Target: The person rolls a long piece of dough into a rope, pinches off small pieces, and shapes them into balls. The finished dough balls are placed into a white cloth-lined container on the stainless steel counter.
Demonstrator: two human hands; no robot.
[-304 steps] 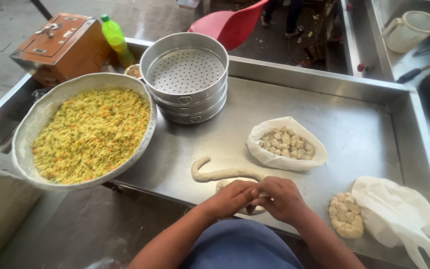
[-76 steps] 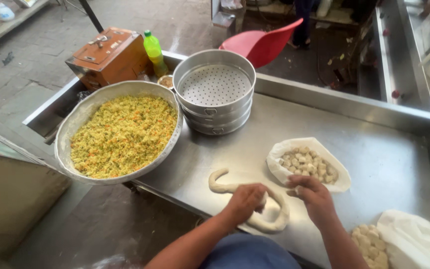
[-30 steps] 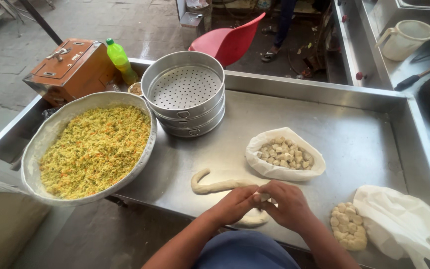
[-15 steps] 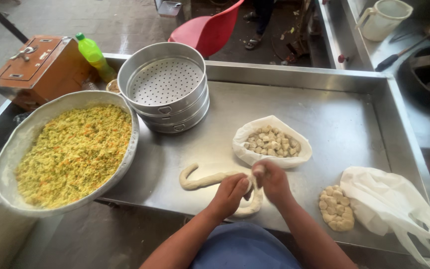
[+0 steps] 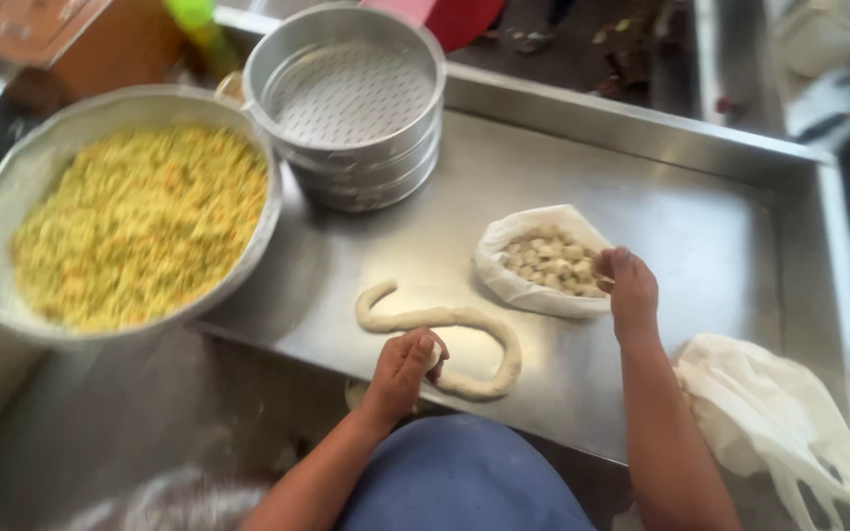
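Note:
A long rope of pale dough [image 5: 450,320] lies curved on the steel table [image 5: 681,216]. My left hand [image 5: 403,366] is closed on the near end of that rope, close to the table's front edge. My right hand [image 5: 628,287] reaches to the rim of a white plastic bag [image 5: 514,285] that holds several small dough pieces [image 5: 553,264]; its fingers touch the bag's right side, and I cannot tell if they hold a piece.
A wide metal bowl of yellow chopped filling [image 5: 130,221] sits at the left. Stacked steel steamer trays [image 5: 351,98] stand behind the rope. A crumpled white plastic bag [image 5: 774,423] lies at the right front. A wooden box and green bottle stand far left.
My right hand left the dough rope and moved right to the bag of dough pieces. My left hand stays on the rope's end. The camera has shifted nearer.

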